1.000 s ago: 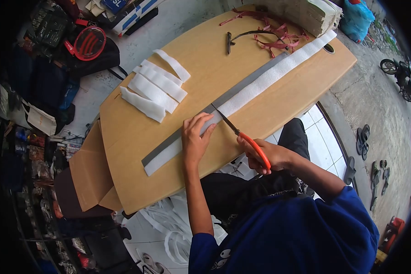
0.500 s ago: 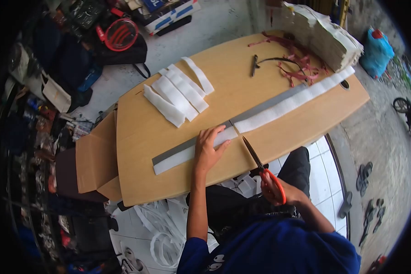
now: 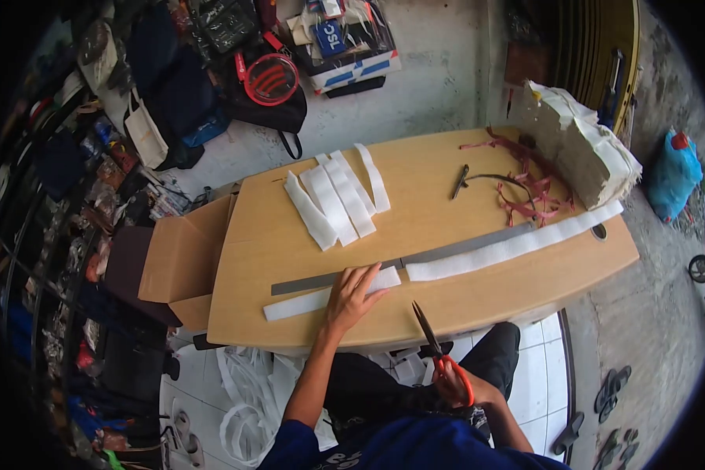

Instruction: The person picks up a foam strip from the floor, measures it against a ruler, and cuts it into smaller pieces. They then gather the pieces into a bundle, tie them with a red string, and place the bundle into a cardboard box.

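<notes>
My left hand (image 3: pixel 354 298) is on a short white foam strip (image 3: pixel 298 305) on the table, fingers over its far edge and thumb at its near edge. Just beyond lies a flat grey strip (image 3: pixel 309 281), apart from the foam at the left end. My right hand (image 3: pixel 450 387) holds scissors (image 3: pixel 428 330) with orange handles by the table's front edge. Their dark blades look together and point away from me, touching no strip. To the right, a longer white foam strip (image 3: pixel 486 258) starts a small gap past the short one, alongside another grey strip (image 3: pixel 454 247).
Several white strips (image 3: pixel 335 196) lie together on the wooden table (image 3: pixel 431 176). Farther right are a black-handled tool (image 3: pixel 460 182), reddish ribbon scraps (image 3: pixel 525 188) and a large whitish block (image 3: pixel 583 145). An open cardboard box (image 3: pixel 172 258) stands left; white offcuts (image 3: pixel 247 399) litter the floor.
The view has tilted up. The short foam strip has come away from the grey strip at its left end, under my left hand. The scissors have drawn back from the strip's end toward me.
</notes>
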A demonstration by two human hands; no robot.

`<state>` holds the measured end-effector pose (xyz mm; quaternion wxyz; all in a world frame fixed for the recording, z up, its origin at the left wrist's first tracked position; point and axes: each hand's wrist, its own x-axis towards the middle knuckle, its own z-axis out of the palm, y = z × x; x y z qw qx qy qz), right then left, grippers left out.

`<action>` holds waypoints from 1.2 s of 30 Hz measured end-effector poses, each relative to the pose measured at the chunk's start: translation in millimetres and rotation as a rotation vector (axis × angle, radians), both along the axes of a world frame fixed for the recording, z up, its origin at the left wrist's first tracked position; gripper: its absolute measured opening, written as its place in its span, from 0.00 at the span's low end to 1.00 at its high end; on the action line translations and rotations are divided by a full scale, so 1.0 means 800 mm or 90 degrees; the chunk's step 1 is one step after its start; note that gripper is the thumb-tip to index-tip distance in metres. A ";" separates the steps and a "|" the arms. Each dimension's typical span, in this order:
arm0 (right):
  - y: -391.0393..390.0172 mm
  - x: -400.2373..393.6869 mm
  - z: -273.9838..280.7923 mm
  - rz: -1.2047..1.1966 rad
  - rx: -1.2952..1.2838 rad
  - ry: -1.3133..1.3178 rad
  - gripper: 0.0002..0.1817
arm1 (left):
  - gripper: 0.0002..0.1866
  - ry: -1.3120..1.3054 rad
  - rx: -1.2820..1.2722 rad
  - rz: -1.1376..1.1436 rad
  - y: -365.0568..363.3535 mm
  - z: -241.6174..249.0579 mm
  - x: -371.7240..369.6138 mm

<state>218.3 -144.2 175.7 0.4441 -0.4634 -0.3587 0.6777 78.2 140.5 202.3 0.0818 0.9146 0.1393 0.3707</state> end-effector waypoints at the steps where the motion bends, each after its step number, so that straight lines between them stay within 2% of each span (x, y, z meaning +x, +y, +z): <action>1: -0.003 0.002 0.001 0.001 0.004 -0.010 0.32 | 0.28 -0.002 0.024 0.004 0.001 0.006 -0.004; 4: -0.010 0.005 0.005 -0.023 -0.022 0.027 0.32 | 0.28 0.080 0.086 0.038 0.008 0.040 -0.018; 12: -0.032 0.022 -0.011 -0.039 -0.008 -0.005 0.29 | 0.24 0.194 0.245 0.039 0.070 0.105 -0.004; 18: -0.053 0.028 -0.008 -0.076 -0.020 0.036 0.25 | 0.25 0.283 0.187 -0.039 0.131 0.081 0.035; 20: -0.062 0.029 -0.013 -0.073 -0.007 0.013 0.26 | 0.25 0.320 0.165 -0.041 0.131 0.069 0.045; 22: -0.069 0.031 -0.021 -0.088 -0.003 0.023 0.26 | 0.25 0.340 0.215 0.029 0.122 0.053 0.057; 23: -0.071 0.032 -0.020 -0.086 0.007 0.021 0.26 | 0.25 0.334 0.219 0.008 0.111 0.050 0.067; 25: -0.078 0.034 -0.020 -0.087 0.012 0.017 0.27 | 0.23 0.271 0.037 -0.033 0.078 0.040 0.083; 26: -0.078 0.035 -0.018 -0.096 0.007 0.007 0.27 | 0.23 0.269 0.039 -0.062 0.055 0.038 0.093; 28: -0.079 0.033 -0.018 -0.123 -0.004 0.005 0.27 | 0.22 0.215 -0.172 -0.139 0.010 0.037 0.101; 32: -0.073 0.041 0.006 -0.126 0.037 0.001 0.26 | 0.21 0.252 -0.179 -0.155 -0.020 0.023 0.095; 36: -0.071 0.043 0.013 -0.118 0.043 -0.018 0.26 | 0.16 0.220 -0.197 -0.108 -0.016 0.023 0.058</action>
